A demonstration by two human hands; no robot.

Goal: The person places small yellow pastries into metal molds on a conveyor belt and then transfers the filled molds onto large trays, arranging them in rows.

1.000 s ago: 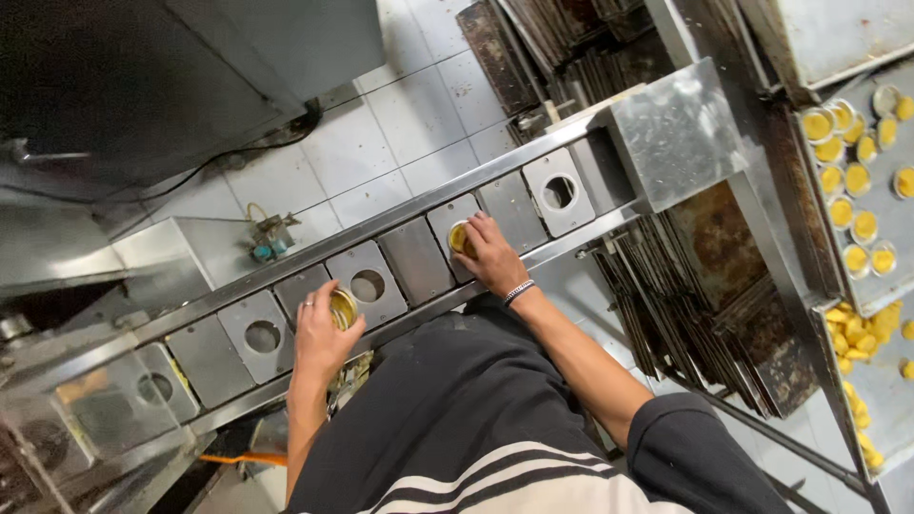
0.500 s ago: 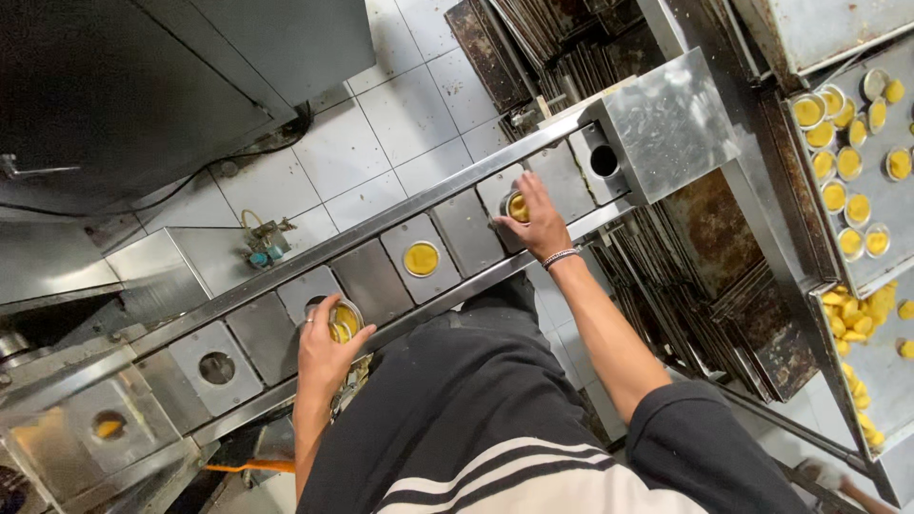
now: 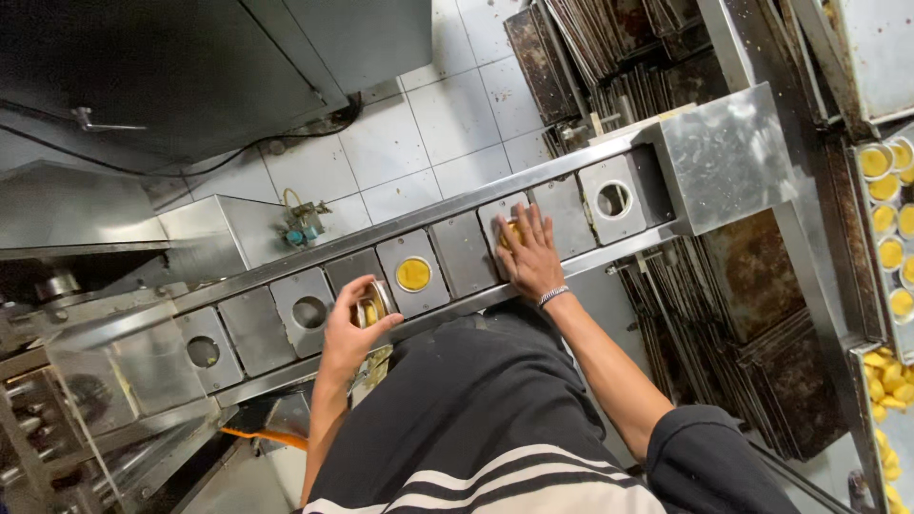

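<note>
Stacked dark baking trays, tiled floor

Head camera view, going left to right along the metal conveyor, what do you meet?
Empty round hole → second empty hole → left hand with a yellow-filled tin → filled tart tin seated in a plate → right hand pressing flat on a plate → empty hole → steel cover box.

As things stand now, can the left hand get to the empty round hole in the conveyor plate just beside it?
Probably yes. The left hand holds a small tin cup right next to the empty hole, and nothing lies between them on the conveyor.
</note>
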